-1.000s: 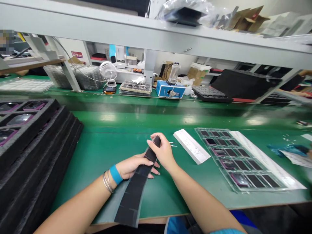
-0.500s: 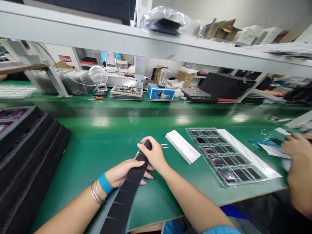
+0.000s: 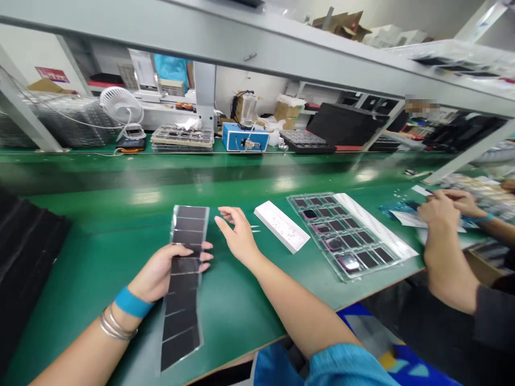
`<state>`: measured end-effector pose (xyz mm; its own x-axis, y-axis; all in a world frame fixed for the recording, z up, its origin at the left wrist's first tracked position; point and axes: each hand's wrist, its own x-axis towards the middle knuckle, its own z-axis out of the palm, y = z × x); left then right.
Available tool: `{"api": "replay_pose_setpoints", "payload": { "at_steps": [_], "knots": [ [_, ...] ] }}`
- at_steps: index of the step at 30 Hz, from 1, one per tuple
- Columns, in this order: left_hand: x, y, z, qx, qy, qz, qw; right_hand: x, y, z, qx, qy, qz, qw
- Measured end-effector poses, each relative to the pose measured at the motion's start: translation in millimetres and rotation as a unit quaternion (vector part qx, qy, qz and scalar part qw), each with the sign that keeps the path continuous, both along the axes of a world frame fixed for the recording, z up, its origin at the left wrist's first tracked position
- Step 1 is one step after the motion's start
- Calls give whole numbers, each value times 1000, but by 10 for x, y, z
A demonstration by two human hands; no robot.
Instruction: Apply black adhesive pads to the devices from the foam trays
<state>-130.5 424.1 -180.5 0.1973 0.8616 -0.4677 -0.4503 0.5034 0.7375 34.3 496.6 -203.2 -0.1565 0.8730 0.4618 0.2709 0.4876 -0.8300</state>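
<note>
My left hand (image 3: 161, 271) grips a long strip of black rectangular pads (image 3: 187, 228) on a clear liner, its fingers curled around the strip's middle. The strip lies nearly flat and runs from the green mat (image 3: 108, 241) toward me. My right hand (image 3: 237, 238) is open with spread fingers, just right of the strip and not touching it. Its fingertips are close to the points of a pair of metal tweezers (image 3: 255, 229), whose other end is hidden behind the hand. A white rectangular block (image 3: 281, 226) with dark specks lies to the right of the tweezers.
A clear tray (image 3: 341, 236) of black panels and purple-edged pieces sits on a white sheet to the right. A co-worker's hands (image 3: 440, 212) work at the right among papers. Black foam trays (image 3: 28, 252) stack at left. A grey shelf beam (image 3: 201, 32) crosses overhead.
My right hand has let go of the strip's upper end and opened. The strip now lies straighter, with its upper end farther from me. The co-worker's hands have shifted, and the view has turned left.
</note>
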Motion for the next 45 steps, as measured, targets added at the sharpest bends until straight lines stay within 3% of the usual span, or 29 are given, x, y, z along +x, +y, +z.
{"api": "replay_pose_setpoints", "payload": {
  "at_steps": [4, 8, 13, 18, 21, 23, 26, 30, 33, 39, 45],
  "knots": [
    [-25, 50, 7, 4, 8, 107, 994, -19, 28, -39, -38, 6, 30, 999],
    [-40, 68, 29, 6, -8, 134, 991, -94, -34, -21, -156, 16, 99, 983],
    [-90, 67, 26, 31, -32, 116, 992, -163, -92, -41, -377, 49, 235, 895],
    [-161, 86, -66, 91, -35, 110, 989, -140, -123, -58, -450, 48, 353, 819],
    [-184, 102, -109, 134, -35, 124, 983, -137, -144, -61, -472, 35, 382, 794],
    [-194, 110, -125, 151, -36, 121, 980, -154, -160, -70, -471, 26, 373, 799],
    [-210, 124, -138, 160, -39, 112, 980, -186, -185, -86, -449, 16, 330, 830],
    [-243, 167, -169, 117, -83, 109, 984, -195, -194, -80, -422, 21, 279, 862],
    [-274, 215, -223, 93, -118, 127, 980, -185, -183, -64, -425, 35, 265, 865],
    [-276, 260, -303, 174, -52, 211, 960, -203, -189, -78, -431, 34, 247, 867],
    [-256, 252, -312, 203, -34, 214, 955, -211, -194, -70, -448, 12, 279, 850]
  ]
}}
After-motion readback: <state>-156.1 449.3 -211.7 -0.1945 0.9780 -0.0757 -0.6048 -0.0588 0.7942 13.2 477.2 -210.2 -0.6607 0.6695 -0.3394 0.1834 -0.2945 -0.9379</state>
